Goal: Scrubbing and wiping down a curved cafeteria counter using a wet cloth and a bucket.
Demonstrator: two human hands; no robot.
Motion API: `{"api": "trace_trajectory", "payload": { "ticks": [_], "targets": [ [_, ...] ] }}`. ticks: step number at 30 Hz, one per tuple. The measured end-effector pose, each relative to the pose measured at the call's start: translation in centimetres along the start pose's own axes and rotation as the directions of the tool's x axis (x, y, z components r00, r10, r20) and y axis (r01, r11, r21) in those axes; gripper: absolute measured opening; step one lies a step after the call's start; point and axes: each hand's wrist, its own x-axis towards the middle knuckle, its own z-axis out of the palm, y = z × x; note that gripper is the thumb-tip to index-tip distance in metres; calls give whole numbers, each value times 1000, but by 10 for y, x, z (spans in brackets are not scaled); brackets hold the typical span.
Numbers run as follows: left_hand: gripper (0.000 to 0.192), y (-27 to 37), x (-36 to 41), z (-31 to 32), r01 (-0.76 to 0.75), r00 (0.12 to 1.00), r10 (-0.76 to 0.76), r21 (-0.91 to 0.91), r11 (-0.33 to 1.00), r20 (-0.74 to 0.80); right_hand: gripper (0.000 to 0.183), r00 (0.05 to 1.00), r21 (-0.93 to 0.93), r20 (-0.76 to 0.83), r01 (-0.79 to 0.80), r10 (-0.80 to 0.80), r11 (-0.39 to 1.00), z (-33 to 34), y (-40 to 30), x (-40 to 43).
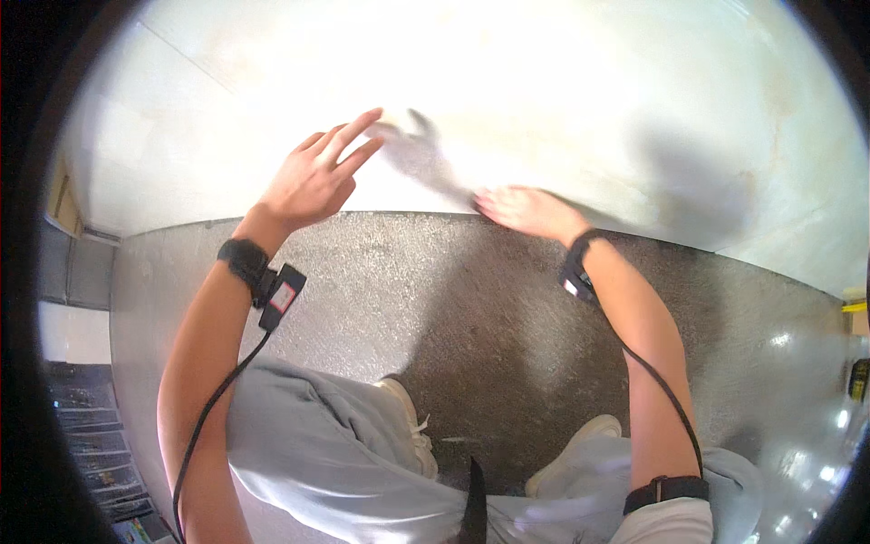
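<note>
My left hand [319, 171] reaches toward a brightly lit white wall panel [530, 75], its fingers spread and extended. A small pale patch shows by the fingertips; glare makes it impossible to tell whether it is an object. Low on the panel, near its bottom edge, lies my right hand [530, 212], flat and slightly blurred, with fingers extended. Its palm is hidden, and no held thing shows. Shadows of the hands fall on the panel. A black wrist strap with a small cabled device [282, 298] is on my left wrist, and a similar device [578, 272] is on the right.
Grey speckled floor [353, 285] meets the panel along a curved-looking dark line. My legs in light grey trousers [340, 442] and pale shoes [578, 445] are below. Dark shelving or slats [98, 435] stand at far left. Black cables run along both forearms.
</note>
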Motion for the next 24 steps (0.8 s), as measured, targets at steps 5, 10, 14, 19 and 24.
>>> {"api": "trace_trajectory", "payload": {
  "ticks": [5,10,14,19,24],
  "targets": [
    [55,-3,-9,8,84,995,-88,-81,993,-50,17,937,480,350,-180,0,858,-10,-1,-82],
    [52,4,15,27,-50,998,46,-126,991,-36,24,880,492,96,-447,464,747,-73,19,-55],
    [48,17,41,50,-219,955,158,-237,946,-250,33,737,410,-45,-601,674,686,-102,27,-54],
    [46,31,56,52,-329,926,258,-256,909,-275,36,418,391,-67,-824,906,410,-131,21,-103],
    [46,18,40,44,-274,957,237,-250,929,-166,32,47,355,-163,-929,985,103,-109,-8,-136]
  ]
}}
